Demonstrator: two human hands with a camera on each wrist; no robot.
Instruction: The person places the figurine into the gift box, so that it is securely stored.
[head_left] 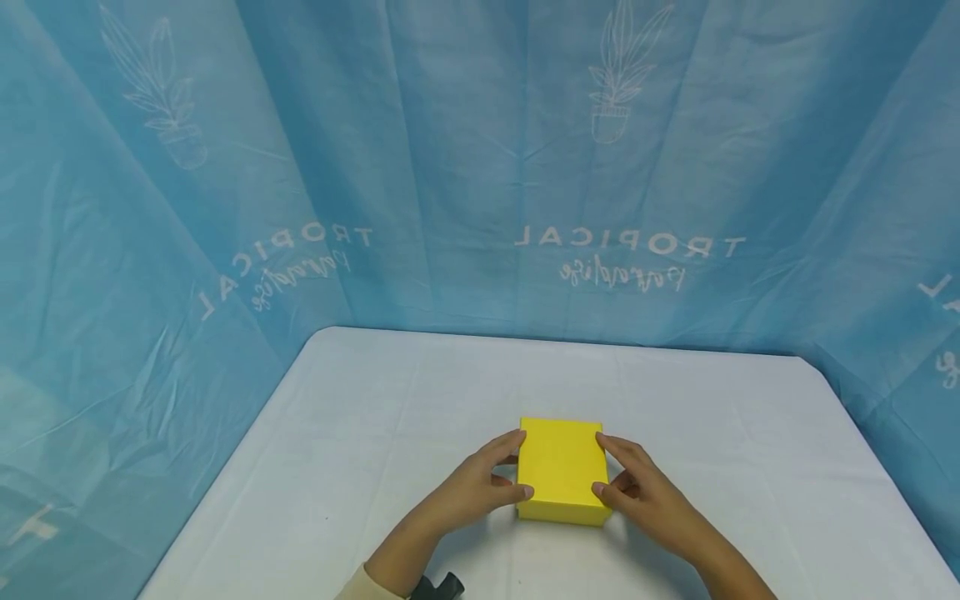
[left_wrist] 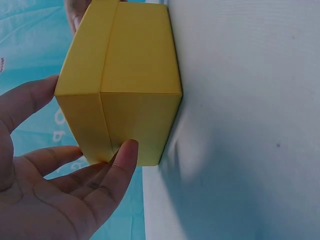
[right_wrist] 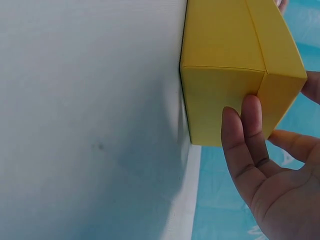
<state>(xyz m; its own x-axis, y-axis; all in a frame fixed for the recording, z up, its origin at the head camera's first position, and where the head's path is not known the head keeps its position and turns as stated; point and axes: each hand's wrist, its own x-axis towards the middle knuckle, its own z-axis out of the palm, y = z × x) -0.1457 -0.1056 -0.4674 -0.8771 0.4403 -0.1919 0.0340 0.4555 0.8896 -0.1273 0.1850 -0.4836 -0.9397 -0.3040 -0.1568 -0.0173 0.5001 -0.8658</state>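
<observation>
A yellow lidded box [head_left: 562, 462] sits on the white-covered table between two hands. In both wrist views a seam separates the lid [left_wrist: 84, 55] from the box body [right_wrist: 225, 40], and the lid is on. At its left side the left hand [head_left: 474, 487] holds the box, thumb by the near corner and index finger by the far corner. On the opposite side the right hand [head_left: 651, 500] grips it in the same manner. The other fingers of each hand lie against or close to the side walls; exact contact is hard to tell.
The white table cover [head_left: 360, 417] extends around the box to the table's rounded far corners. A blue printed curtain [head_left: 465, 167] hangs behind and along both sides. A dark strap-like device [head_left: 442, 587] is at the left wrist, beside a beige sleeve [head_left: 367, 587].
</observation>
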